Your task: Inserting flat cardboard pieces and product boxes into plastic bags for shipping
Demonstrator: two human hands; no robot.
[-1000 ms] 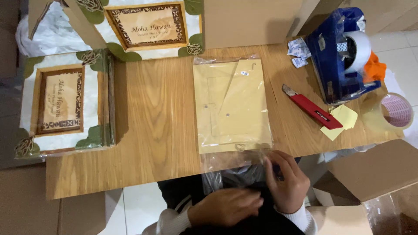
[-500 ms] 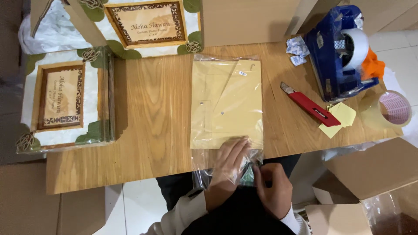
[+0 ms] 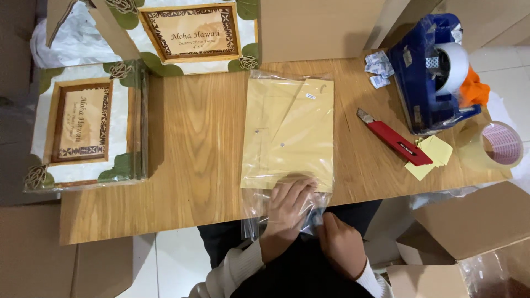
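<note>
- The left hand [image 3: 287, 212] lies flat, fingers spread, on the near end of the clear bag [image 3: 287, 149], pressing it to the table [image 3: 199, 154]; it grasps nothing.
- The right hand [image 3: 342, 248] sits just at 4 o'clock of the left, fingers curled at the bag's open flap; whether it pinches the plastic cannot be told.
- The bag lies mid-table, long side running 12 to 6 o'clock, holding a folded yellow garment [image 3: 292, 132] with a small white label [image 3: 311, 96] near its far right corner.
- At 9 o'clock of the bag stands a frame box [image 3: 83, 127], white with green leaves and a brown-bordered tan panel; a second like box [image 3: 190, 33] is at 11 o'clock.
- At 3 o'clock lies a red knife [image 3: 395, 140], touching yellow notes [image 3: 433, 154].
- A blue tape dispenser [image 3: 430, 72] with a white roll stands at 2 o'clock, small white packets [image 3: 378, 69] beside it.
- A clear tape roll [image 3: 499, 146] rests at the table's right edge.
- Brown cartons [image 3: 475, 226] sit at 4 o'clock.
</note>
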